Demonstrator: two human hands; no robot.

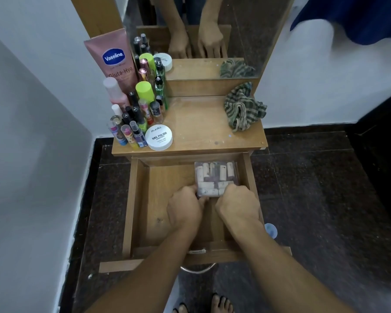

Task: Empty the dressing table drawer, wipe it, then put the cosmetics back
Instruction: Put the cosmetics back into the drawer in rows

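Observation:
The wooden drawer [163, 199] is pulled out below the dressing table top [199, 123]. In its far right corner lies a clear plastic pack of small lipstick-like tubes [216, 177]. My left hand [184, 208] grips the pack's near left corner, and my right hand [237, 205] grips its near right corner. The pack rests on the drawer floor or just above it; I cannot tell which. Many cosmetics stand on the table's left side: a pink Vaseline tube [114, 57], green-capped bottles [145, 92], small nail polish bottles [133, 123], a white nail polish wipes jar [159, 138].
A crumpled green checked cloth [243, 108] lies on the table's right side. A mirror [201, 26] behind reflects my hands. White walls flank the table; dark tiled floor [314, 199] surrounds it. A blue round lid [270, 230] lies on the floor by the drawer's right side.

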